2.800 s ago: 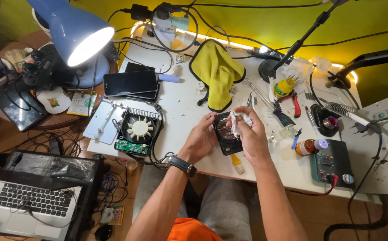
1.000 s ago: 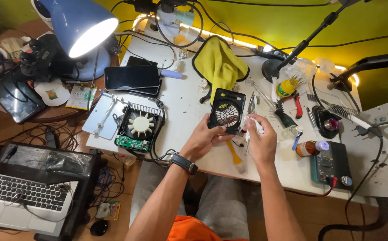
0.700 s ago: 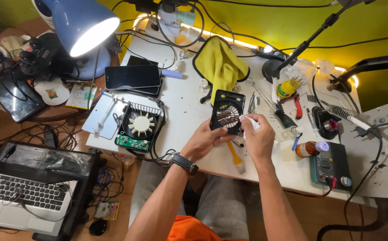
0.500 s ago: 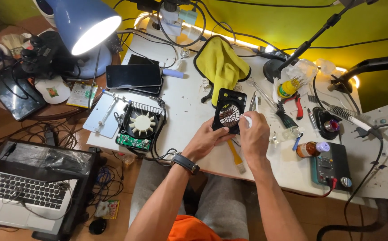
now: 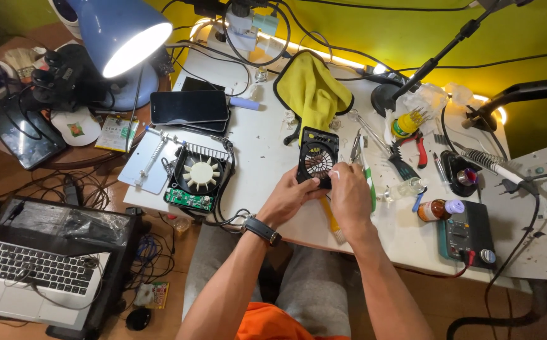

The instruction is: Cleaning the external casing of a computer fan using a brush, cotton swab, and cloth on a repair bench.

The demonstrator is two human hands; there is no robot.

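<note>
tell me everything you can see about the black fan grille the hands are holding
The black fan grille is a flat, roughly square cover, plastic by its look, with a round slotted opening in the middle. It lies tilted on the white table, its upper edge just below the yellow cloth. The left hand grips its lower left corner; the right hand presses something small and white at its lower right edge.

Bright, sharp overhead view, blue desk lamp (image 5: 119, 34) glowing white at its shade, warm light strip (image 5: 324, 55) glaring along the yellow wall (image 5: 412, 25), white worktop (image 5: 261, 145) evenly lit with soft short shadows, floor and laptop (image 5: 34, 271) dimmer, wide-angle bending at edges.
</note>
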